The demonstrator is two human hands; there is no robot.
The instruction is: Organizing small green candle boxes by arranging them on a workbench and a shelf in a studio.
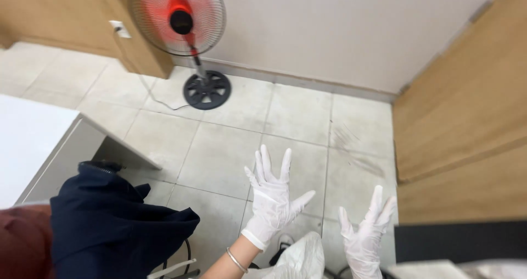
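Both my hands wear white gloves and are raised over the tiled floor with fingers spread apart. My left hand (273, 199) is higher, near the middle, with a thin bracelet (236, 260) on its wrist. My right hand (364, 237) is lower and to the right, partly cut by the bottom edge. Neither hand holds or touches anything. A crumpled white bag or cloth (299, 258) lies below and between them.
A standing fan (179, 16) with red blades and a round black base (207, 90) stands by the back wall. A dark blue jacket (110, 224) hangs at lower left beside a white table (27, 141). Wooden panels (466, 109) stand on the right.
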